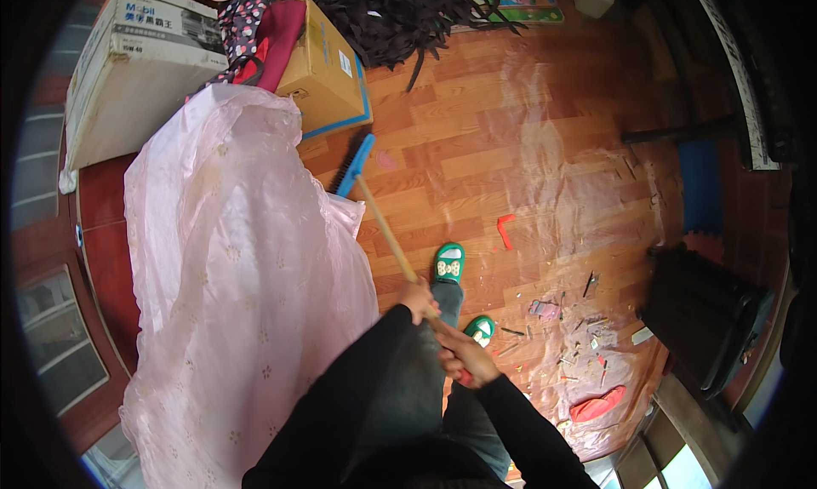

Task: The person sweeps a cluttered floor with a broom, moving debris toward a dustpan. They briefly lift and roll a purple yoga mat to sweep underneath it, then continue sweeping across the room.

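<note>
Both of my hands grip the wooden handle (387, 229) of a broom. My left hand (418, 299) is wrapped around the shaft's middle part. Closer to my body, my right hand (469, 356) holds the end, where a red tip shows below the fingers. The blue broom head (355, 168) with dark bristles is at the far end, between a cardboard box (332, 74) and the hem of a pink sheer cloth (242, 285). Its bristles face left, towards the cloth; whether they touch it I cannot tell.
Pens and small litter (577, 352) are scattered on the wood-pattern floor (472, 138) at right, with a red pouch (598, 404) and a red strip (505, 232). A black case (708, 316) stands at right. Dark strips (396, 16) are heaped behind. A white carton (147, 61) sits back left.
</note>
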Demonstrator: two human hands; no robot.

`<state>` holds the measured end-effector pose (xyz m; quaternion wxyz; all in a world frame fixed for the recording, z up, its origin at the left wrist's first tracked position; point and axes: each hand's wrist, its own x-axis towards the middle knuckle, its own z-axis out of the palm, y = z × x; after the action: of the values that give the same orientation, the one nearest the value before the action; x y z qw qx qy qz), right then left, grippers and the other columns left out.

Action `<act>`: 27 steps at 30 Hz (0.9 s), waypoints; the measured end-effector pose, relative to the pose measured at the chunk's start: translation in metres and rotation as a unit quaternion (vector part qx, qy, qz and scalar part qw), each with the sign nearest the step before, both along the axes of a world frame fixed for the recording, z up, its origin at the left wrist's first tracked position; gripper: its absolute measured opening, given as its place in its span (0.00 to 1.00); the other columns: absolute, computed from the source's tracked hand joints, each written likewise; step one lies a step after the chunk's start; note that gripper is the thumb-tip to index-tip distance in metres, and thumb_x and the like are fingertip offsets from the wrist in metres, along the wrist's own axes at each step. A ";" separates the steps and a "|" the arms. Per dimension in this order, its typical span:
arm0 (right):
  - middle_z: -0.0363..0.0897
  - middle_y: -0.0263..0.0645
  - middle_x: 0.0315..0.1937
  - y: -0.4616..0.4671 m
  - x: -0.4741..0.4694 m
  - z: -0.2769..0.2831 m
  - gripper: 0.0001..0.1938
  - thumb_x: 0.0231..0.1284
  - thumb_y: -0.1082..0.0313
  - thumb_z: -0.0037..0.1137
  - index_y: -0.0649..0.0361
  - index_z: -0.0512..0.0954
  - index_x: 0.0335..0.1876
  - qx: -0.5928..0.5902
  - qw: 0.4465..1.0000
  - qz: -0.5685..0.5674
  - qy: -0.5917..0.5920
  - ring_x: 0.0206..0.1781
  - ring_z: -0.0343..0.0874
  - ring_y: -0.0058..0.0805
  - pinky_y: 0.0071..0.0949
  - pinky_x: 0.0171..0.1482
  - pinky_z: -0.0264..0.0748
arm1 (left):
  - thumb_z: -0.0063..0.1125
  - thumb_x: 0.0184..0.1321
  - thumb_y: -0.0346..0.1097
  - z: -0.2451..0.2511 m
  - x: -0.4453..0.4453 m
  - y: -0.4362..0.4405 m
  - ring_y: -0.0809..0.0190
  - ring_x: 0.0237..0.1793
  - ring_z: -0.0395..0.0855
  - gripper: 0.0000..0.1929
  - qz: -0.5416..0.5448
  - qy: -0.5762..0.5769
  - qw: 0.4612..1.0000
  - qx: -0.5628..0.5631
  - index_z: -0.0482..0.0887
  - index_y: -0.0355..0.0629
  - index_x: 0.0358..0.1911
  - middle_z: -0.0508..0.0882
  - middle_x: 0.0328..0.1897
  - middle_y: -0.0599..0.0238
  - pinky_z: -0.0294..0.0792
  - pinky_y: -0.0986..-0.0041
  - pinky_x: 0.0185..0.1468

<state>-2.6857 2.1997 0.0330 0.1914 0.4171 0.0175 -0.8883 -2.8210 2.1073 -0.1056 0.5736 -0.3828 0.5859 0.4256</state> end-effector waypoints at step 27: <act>0.56 0.22 0.17 0.095 -0.044 0.010 0.14 0.66 0.62 0.45 0.45 0.64 0.56 -0.042 0.982 -0.183 -0.033 0.14 0.50 0.09 0.11 0.13 0.47 | 0.41 0.63 0.35 0.020 -0.061 0.157 0.59 0.14 0.70 0.09 -0.166 0.059 0.978 0.111 0.66 0.43 0.25 0.67 0.16 0.63 0.68 0.62 0.19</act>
<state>-2.7300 2.2944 0.0433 0.0433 0.4342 -0.1023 -0.8939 -2.8821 2.2644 -0.0852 0.6398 -0.1884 0.6233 0.4082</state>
